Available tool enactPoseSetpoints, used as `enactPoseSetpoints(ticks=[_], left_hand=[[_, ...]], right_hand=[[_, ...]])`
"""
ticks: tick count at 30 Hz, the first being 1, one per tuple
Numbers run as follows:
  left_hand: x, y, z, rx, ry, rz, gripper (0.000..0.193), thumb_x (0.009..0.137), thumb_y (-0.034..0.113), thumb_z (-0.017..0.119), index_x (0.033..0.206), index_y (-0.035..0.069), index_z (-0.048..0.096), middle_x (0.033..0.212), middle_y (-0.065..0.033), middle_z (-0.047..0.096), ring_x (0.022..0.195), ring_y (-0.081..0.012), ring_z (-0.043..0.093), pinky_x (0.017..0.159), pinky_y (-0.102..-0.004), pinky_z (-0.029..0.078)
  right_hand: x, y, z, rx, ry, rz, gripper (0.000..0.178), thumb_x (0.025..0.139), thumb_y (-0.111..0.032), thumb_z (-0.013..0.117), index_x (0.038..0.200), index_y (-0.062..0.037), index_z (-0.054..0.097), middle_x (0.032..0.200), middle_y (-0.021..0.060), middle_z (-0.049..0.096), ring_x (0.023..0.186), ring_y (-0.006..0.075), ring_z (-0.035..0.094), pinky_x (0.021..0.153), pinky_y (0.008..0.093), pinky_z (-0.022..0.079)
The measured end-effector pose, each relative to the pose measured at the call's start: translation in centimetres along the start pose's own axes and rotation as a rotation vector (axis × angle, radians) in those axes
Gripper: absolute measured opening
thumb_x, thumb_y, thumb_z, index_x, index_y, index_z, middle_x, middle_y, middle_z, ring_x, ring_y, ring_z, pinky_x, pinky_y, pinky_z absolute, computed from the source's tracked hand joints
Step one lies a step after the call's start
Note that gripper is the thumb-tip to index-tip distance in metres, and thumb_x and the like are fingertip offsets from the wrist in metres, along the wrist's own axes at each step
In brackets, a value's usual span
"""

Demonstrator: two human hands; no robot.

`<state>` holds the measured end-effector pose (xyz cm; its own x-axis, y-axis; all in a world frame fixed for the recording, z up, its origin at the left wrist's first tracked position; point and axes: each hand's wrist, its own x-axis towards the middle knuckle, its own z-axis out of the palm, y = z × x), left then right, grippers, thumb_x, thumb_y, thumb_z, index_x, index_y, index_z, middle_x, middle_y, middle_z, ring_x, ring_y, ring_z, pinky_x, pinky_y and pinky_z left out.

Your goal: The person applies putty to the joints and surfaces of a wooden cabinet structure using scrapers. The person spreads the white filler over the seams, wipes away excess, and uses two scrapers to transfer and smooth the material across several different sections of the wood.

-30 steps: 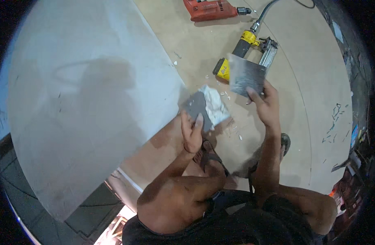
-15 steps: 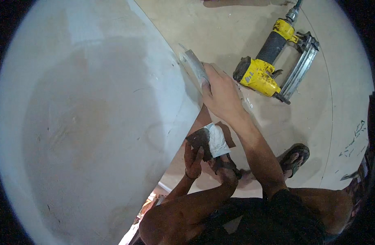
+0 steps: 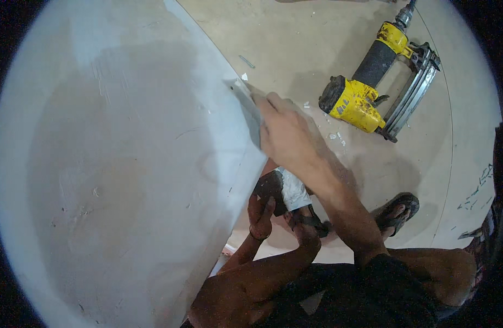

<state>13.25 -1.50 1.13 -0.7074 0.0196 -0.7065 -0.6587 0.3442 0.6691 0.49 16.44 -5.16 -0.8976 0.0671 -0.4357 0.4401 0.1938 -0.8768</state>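
Just below frame centre, my left hand pinched the dark plate, whose white paste I judged could slide off if tilted; my right hand, grip blurred beyond telling, might gouge the pale board through hard pressing.

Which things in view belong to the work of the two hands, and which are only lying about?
In the work:
large white flat panel, right hand at its edge
dark flat plate bearing white paste, held in left hand

Lying about:
yellow-and-black nail gun
small white crumbs
thin dark slivers
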Motion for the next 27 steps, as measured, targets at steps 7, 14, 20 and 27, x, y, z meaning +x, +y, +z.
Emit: enactPoseSetpoints(ticks=[7, 14, 20, 27], left_hand=[[0.1, -1.1, 0.2, -0.036, -0.055, -0.003, 0.050, 0.081, 0.000, 0.044, 0.125, 0.000, 0.022, 0.115, -0.0121, 0.043, 0.105, -0.0196, 0.044, 0.088, -0.0312, 0.035], [0.4, -0.6, -0.4, -0.029, 0.003, -0.066, 0.045, 0.082, 0.001, 0.043, 0.123, 0.000, 0.024, 0.115, -0.0131, 0.044, 0.104, -0.0191, 0.044, 0.087, -0.0309, 0.035], [0.9, -0.5, 0.4, -0.043, -0.031, -0.023, 0.047, 0.083, 0.002, 0.044, 0.124, 0.001, 0.022, 0.115, -0.0117, 0.043, 0.102, -0.0169, 0.044, 0.085, -0.0290, 0.036], [1.0, -0.9, -0.2, -0.061, -0.040, -0.059, 0.046, 0.084, 0.002, 0.043, 0.124, 0.002, 0.022, 0.116, -0.0124, 0.044, 0.104, -0.0174, 0.044, 0.087, -0.0303, 0.035]], right_hand=[[-1.7, 0.9, -0.4, -0.053, -0.033, -0.214, 0.039, 0.069, 0.000, 0.048, 0.107, -0.0008, 0.047, 0.090, 0.0188, 0.049, 0.071, 0.0345, 0.055, 0.064, 0.0426, 0.044], [-0.9, 1.9, -2.8, 0.182, 0.146, -0.058, 0.028, 0.068, 0.000, 0.048, 0.096, 0.0021, 0.050, 0.077, 0.0224, 0.051, 0.075, 0.0388, 0.052, 0.063, 0.0402, 0.041], [1.6, 1.6, -1.0, 0.123, 0.085, 0.011, 0.027, 0.069, -0.004, 0.049, 0.094, 0.0046, 0.048, 0.085, 0.0254, 0.052, 0.083, 0.0406, 0.050, 0.073, 0.0437, 0.041], [3.1, 2.5, -0.7, 0.160, 0.108, -0.014, 0.027, 0.067, -0.006, 0.049, 0.092, 0.0046, 0.050, 0.081, 0.0266, 0.053, 0.079, 0.0413, 0.052, 0.070, 0.0426, 0.040]])
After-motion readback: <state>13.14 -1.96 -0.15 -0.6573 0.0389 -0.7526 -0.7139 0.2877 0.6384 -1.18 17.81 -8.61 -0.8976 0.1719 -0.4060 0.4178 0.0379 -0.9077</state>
